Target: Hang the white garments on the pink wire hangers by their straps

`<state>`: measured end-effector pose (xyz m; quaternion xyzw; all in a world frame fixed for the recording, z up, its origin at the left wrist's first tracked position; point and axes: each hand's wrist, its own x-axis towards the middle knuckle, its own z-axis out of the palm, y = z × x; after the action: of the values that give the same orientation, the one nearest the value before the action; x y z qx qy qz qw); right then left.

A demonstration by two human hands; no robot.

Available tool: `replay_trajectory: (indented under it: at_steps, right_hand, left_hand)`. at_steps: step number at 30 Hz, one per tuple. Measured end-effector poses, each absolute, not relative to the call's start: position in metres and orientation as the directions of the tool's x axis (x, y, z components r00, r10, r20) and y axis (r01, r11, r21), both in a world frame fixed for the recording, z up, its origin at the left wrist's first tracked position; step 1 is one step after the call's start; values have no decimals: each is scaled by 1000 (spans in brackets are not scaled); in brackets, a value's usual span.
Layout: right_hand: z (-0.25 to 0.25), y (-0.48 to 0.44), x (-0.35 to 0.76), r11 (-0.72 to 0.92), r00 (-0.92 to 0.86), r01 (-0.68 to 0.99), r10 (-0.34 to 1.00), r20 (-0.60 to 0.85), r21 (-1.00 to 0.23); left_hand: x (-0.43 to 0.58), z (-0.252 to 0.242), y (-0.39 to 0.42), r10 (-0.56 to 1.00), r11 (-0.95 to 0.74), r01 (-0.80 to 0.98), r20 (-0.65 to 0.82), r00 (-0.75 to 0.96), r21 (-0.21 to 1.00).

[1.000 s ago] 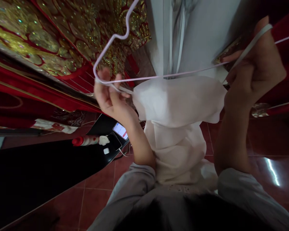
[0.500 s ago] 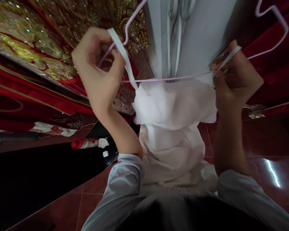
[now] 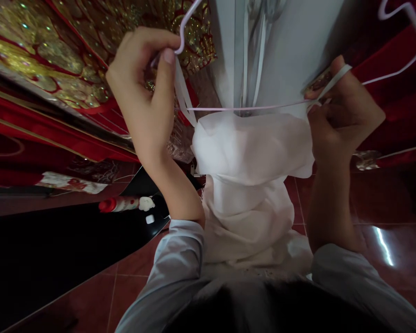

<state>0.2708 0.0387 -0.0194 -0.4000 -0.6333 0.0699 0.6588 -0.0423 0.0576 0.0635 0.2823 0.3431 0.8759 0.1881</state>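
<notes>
Red tiled floor (image 3: 395, 203), left hand (image 3: 142, 97) pinching white strap (image 3: 182, 92), right hand (image 3: 339, 115) clenched on hanger (image 3: 249, 108).

Embroidered garments (image 3: 72, 69) crowd left of the hanger (image 3: 249, 107); tiled floor (image 3: 384, 203) lies open.

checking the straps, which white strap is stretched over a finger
The strap on the right hand, taut over its finger; the other strap hangs from the left hand.

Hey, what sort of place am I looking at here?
Likely a costume or bridal-wear shop or workroom. Red fabric with gold beadwork hangs on the left, the left hand and right hand hold the straps of a white garment at a pink wire hanger, and the floor is red tile.
</notes>
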Motion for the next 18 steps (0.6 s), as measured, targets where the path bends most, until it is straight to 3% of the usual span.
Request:
replay_trajectory:
  at_steps: [4,6,7,9,11,14,18]
  right_hand:
    - [-24,43,273,688,168,454,559,812,-567]
    - [-24,45,275,682,163,478,550,819,-554]
    - [-24,45,277,677,156,487,554,818,-552]
    - [-23,46,278,681,130,492,558,820,-542]
    - [-21,44,277,698,106,493,545,832,-520]
    - [-19,39,273,672,137,486,573,808,-559]
    - [-21,34,267,591,210,476,643,736,-652]
  left_hand:
    - [-20,71,60,399,-664,45,405,-823,746]
    - [-13,78,58,486,-555,108,427,-763,825]
    - [-13,82,55,581,-491,145,447,-680,859]
    - [-17,91,51,845,-428,253,484,-229,867]
    - [-23,99,47,903,-413,243,429,-18,878]
    - [-30,100,45,903,-395,130,410,-127,910]
    - [-37,64,49,751,-629,207,655,-84,749]
